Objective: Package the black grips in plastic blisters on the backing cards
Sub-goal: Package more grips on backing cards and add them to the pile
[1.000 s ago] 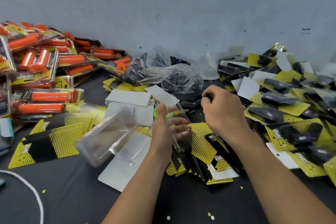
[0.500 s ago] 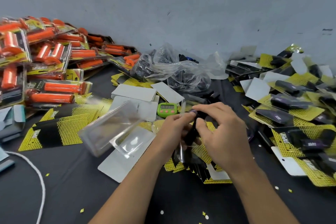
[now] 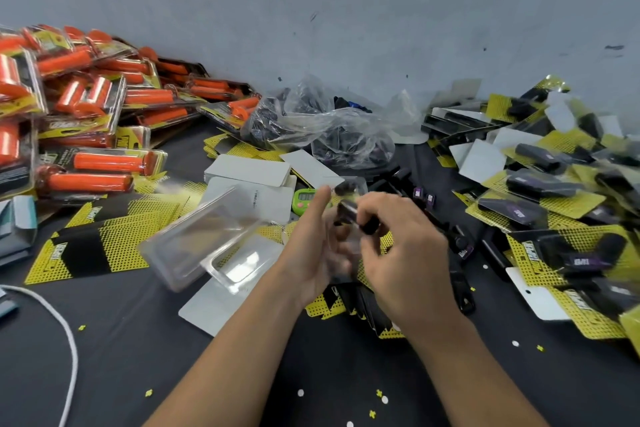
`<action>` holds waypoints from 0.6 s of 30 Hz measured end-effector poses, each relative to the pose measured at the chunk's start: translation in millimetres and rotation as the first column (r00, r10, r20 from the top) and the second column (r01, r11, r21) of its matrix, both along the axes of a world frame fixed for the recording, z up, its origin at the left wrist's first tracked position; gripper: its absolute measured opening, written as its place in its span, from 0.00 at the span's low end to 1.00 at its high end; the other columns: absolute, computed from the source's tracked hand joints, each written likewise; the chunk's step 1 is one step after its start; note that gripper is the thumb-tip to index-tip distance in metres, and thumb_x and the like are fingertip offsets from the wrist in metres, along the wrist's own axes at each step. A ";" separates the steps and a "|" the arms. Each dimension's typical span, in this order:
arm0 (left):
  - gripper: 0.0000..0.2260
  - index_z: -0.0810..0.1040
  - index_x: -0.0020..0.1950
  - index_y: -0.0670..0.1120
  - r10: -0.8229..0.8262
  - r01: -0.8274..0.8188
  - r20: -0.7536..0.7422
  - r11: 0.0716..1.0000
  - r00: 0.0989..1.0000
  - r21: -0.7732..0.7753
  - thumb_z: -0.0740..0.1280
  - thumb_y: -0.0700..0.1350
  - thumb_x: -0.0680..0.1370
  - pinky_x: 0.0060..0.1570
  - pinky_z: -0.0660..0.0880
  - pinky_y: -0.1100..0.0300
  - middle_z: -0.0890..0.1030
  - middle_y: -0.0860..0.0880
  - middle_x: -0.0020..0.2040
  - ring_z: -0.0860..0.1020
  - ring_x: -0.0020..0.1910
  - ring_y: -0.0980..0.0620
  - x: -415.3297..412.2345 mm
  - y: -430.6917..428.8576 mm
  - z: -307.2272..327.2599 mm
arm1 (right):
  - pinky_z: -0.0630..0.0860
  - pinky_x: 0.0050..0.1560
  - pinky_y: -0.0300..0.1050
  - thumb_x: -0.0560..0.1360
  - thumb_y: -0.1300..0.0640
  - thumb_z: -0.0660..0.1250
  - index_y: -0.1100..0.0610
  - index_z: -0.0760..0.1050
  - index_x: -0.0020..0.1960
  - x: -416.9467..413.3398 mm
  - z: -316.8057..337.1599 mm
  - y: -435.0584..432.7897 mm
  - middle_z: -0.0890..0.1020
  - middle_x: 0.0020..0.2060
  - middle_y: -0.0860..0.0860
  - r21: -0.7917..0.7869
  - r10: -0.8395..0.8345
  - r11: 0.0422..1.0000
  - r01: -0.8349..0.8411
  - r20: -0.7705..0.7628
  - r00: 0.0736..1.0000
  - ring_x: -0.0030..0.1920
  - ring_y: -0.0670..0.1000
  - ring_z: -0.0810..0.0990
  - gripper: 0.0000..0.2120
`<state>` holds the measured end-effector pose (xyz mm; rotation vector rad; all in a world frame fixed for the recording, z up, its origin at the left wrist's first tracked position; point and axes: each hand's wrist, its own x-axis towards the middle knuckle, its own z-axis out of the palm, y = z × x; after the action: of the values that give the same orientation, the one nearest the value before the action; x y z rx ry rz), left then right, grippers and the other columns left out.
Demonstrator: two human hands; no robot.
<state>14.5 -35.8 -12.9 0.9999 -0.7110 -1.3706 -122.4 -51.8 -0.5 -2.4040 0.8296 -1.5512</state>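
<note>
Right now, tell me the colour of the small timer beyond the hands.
The timer is bright green; head view.

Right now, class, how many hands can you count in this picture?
2. The left hand holds a clear blister at centre; the right hand, beside it, pinches a black grip. No others show.

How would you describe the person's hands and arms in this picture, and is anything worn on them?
The left hand and right hand are bare: no gloves or rings, and no watch or band shows at either wrist. The left forearm and right forearm are uncovered down to the picture's bottom edge, so no sleeve is in view.
</note>
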 end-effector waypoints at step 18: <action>0.09 0.77 0.58 0.40 0.143 -0.147 -0.063 0.988 0.988 -0.054 0.59 0.40 0.84 0.35 0.83 0.48 0.86 0.42 0.51 0.86 0.47 0.47 2.2 -1.9 0.3 | 0.76 0.60 0.33 0.78 0.65 0.71 0.47 0.87 0.55 -1.5 -9.6 -5.0 0.85 0.54 0.37 0.283 0.083 0.953 -0.112 0.111 0.990 0.58 0.40 0.82 0.15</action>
<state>16.6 -37.7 -12.6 0.9434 -0.6187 -1.2408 -123.9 -56.8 -10.1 -2.1114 0.8388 -1.3900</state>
